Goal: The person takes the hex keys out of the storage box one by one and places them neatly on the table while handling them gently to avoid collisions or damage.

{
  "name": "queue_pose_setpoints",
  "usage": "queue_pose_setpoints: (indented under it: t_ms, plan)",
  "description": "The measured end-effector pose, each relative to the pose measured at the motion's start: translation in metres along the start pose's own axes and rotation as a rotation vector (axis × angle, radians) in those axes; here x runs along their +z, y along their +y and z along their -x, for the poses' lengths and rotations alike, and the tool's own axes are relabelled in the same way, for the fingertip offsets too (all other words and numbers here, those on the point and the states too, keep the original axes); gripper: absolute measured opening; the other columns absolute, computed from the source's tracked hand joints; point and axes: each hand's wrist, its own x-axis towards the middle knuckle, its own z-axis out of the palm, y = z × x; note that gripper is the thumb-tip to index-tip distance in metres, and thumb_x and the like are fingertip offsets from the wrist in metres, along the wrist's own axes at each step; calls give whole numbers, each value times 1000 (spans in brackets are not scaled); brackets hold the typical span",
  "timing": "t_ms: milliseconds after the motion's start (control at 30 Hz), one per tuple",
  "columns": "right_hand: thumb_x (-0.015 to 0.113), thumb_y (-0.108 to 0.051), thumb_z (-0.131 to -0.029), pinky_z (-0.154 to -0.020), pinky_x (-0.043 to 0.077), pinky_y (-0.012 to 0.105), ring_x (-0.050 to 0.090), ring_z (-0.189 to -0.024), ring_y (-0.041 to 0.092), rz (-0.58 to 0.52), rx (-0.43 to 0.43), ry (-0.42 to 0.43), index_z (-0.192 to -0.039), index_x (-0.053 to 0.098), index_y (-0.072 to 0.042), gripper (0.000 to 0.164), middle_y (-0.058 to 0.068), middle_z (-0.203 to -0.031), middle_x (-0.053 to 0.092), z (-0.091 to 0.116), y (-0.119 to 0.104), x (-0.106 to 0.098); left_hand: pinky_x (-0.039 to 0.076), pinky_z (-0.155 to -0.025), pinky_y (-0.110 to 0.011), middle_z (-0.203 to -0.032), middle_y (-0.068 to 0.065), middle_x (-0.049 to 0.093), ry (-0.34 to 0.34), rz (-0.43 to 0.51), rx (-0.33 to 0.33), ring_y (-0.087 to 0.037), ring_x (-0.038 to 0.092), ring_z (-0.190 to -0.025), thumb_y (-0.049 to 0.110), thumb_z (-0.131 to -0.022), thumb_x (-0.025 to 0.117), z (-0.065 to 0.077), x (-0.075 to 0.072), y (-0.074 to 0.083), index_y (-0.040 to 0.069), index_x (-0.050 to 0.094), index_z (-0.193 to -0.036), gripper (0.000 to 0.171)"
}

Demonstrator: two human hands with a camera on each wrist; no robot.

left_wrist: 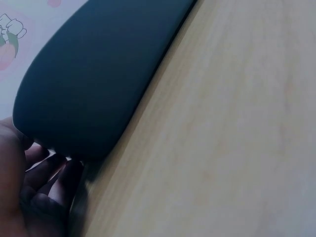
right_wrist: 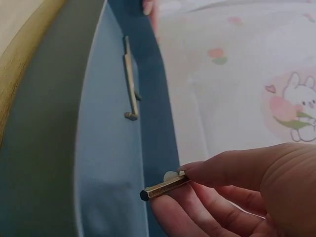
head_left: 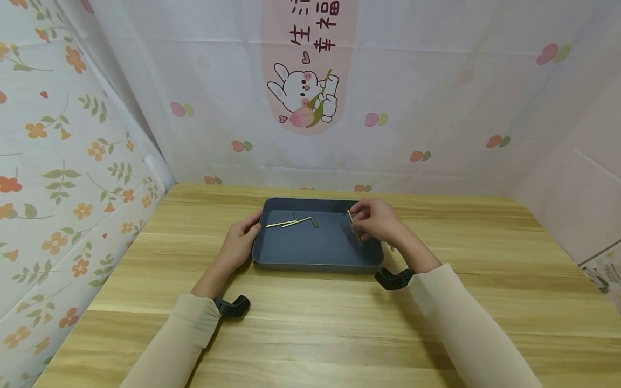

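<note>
A shallow blue-grey tray lies on the table. My left hand grips its left end, thumb at the rim and fingers along the outside wall; in the left wrist view the fingers are partly hidden behind the tray. Over the tray's right end, my right hand pinches a brass-coloured hex key between thumb and fingertips. Two more L-shaped hex keys lie crossed in the left half of the tray, their short arms turned away from each other.
Just right of the tray, the tip of a small brass piece shows beside my right wrist, mostly hidden. The wooden table ends at a patterned cloth hung behind it, with another floral cloth on the left.
</note>
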Motion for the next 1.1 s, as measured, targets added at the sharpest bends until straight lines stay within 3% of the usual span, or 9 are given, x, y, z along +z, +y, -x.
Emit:
queue_pose_setpoints:
  t_ms: [600,900,1100]
  plan:
    - [64,-7,-97,-78,64,39,71,-101,35,-148,17,46,-135,52,5,42,17,-110,66,18,13,-12,31,-124,-50,-160,-13,42,2,-25,-6,-30,34,-153,20,-108,43,1,-2,-1,9,41,-155,48]
    - [64,-7,-97,-77,64,35,71,-105,34,-172,29,56,-139,51,4,45,16,-111,65,18,11,-21,30,-124,-51,-160,-15,42,6,-30,9,-32,33,-153,18,-108,42,0,-4,2,7,41,-155,48]
    - [65,-7,-97,-80,64,41,72,-102,30,-166,32,75,-141,50,1,48,19,-115,65,22,12,-29,28,-126,-50,-161,-15,39,-10,8,-11,-31,30,-154,18,-109,42,-1,0,1,7,39,-156,48]
